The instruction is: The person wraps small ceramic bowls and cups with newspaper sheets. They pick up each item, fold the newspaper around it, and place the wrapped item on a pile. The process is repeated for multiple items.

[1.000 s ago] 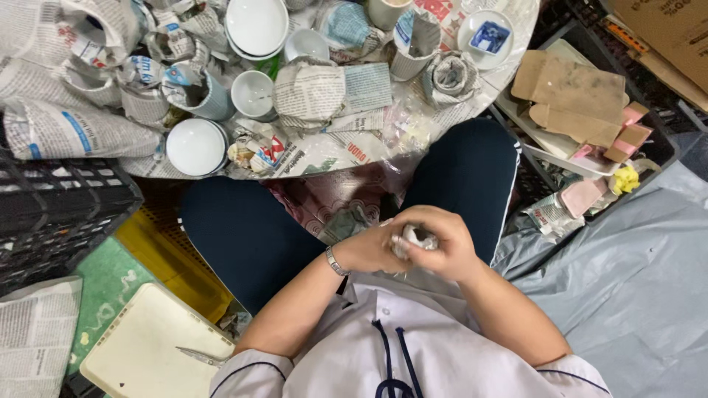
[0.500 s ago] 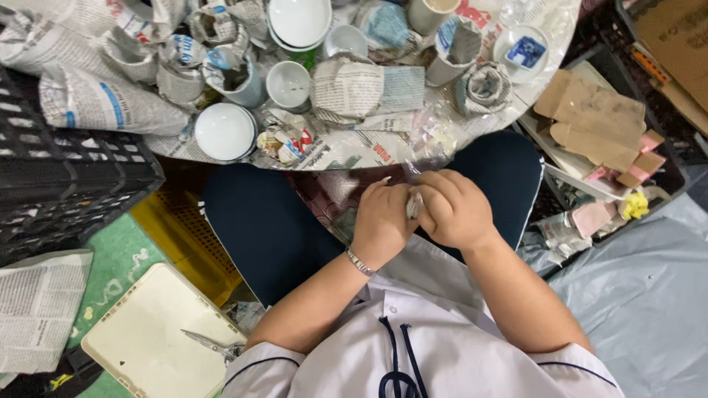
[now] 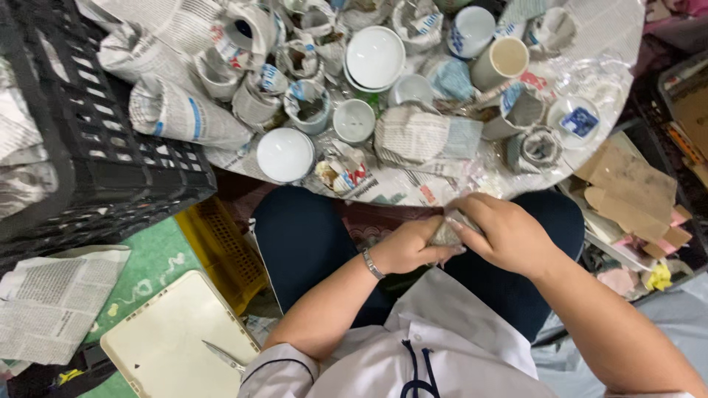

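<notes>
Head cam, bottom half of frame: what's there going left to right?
Folded newspaper → cream tray with scissors → left hand → small paper-wrapped item → right hand → yellow scrap.

Wrapped cups [image 3: 310,99] crowd the table [image 3: 627,44]; lap space stays open.

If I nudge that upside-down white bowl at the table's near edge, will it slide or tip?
The white bowl sits rim-down, so it would probably slide rather than tip. It looks like glazed ceramic, likely fragile and fairly heavy for its size. It rests on loose newspaper close to the table edge, so a push toward the lap could carry it off.
</notes>
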